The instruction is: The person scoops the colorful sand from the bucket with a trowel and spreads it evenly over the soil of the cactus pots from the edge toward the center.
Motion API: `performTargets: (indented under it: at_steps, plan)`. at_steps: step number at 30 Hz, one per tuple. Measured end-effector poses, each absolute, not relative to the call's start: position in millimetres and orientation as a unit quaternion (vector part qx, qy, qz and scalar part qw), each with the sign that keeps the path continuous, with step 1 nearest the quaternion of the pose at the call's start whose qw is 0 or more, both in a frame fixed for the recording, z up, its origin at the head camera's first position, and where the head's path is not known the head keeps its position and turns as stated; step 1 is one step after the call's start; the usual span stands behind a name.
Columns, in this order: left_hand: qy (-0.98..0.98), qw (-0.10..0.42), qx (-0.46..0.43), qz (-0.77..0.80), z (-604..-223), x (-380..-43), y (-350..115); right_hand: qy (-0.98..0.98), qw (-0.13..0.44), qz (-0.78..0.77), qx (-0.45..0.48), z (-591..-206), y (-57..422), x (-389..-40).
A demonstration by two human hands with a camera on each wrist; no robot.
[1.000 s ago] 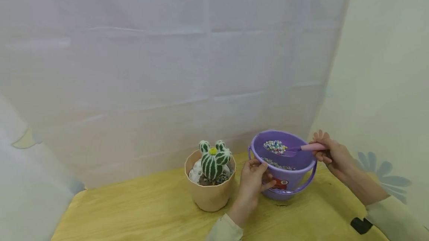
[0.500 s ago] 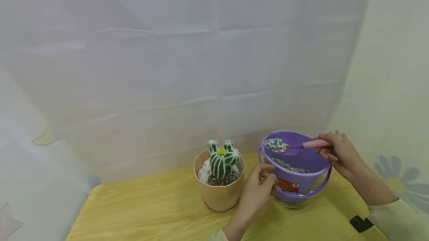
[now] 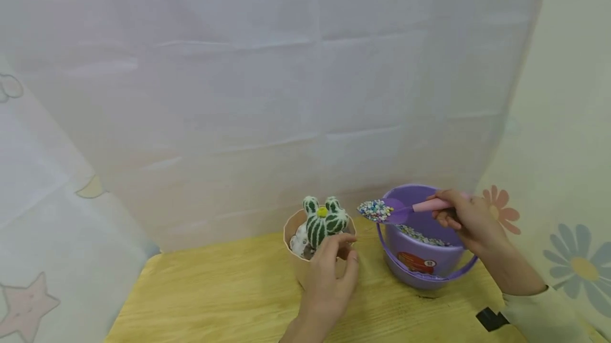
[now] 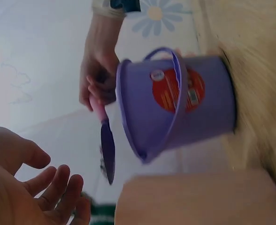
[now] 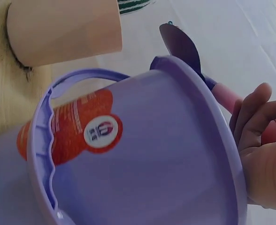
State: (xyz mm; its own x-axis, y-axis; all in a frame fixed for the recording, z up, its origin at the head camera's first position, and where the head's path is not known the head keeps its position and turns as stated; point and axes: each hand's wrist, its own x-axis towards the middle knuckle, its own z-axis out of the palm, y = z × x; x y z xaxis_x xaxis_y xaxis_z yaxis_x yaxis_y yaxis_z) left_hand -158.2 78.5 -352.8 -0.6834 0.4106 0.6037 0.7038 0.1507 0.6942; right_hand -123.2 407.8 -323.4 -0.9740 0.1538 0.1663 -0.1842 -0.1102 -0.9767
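My right hand (image 3: 470, 221) grips the pink handle of a purple toy shovel (image 3: 400, 212), also seen side-on in the left wrist view. Small multicoloured pebbles (image 3: 375, 210) are heaped on its blade, which sticks out past the left rim of a purple bucket (image 3: 425, 253). More pebbles lie inside that bucket, and its handle hangs down at the front. My left hand (image 3: 329, 279), fingers loosely bent and holding nothing visible, is in front of a peach pot (image 3: 296, 261). A green-and-white striped cactus (image 3: 317, 226) with a yellow flower stands in the pot; the hand hides part of both.
The pot and bucket stand side by side on a yellow wood-grain table (image 3: 210, 290). A pale cloth backdrop (image 3: 238, 120) rises close behind them. On the right is a side wall printed with flowers (image 3: 582, 266). A black object (image 3: 491, 319) is by the right sleeve.
My right hand has brought the loaded shovel from over the bucket leftward past its rim. My left hand has left the bucket and moved left to the pot. The head view has shifted slightly.
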Motion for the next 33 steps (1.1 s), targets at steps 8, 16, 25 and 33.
performTargets:
  at_steps: [8, 16, 25, 33]
  plan:
    - [-0.786, 0.252, -0.301, -0.477, -370.8, -213.8, 34.7, -0.628, 0.154, 0.763, 0.005, -325.8, 386.3, -131.5]
    - [-0.823, 0.138, -0.200, -0.514, -391.1, -258.4, 6.0, -0.650, 0.178, 0.738, -0.047, -330.4, 352.5, -130.6]
    - [-0.730, -0.077, -0.156, -0.660, -405.4, -267.6, 1.9, -0.684, 0.215, 0.689, -0.106, -325.8, 319.2, -130.2]
    - [-0.714, -0.071, -0.157, -0.678, -410.3, -267.3, 1.7, -0.700, 0.215, 0.673, -0.103, -326.4, 307.1, -136.7]
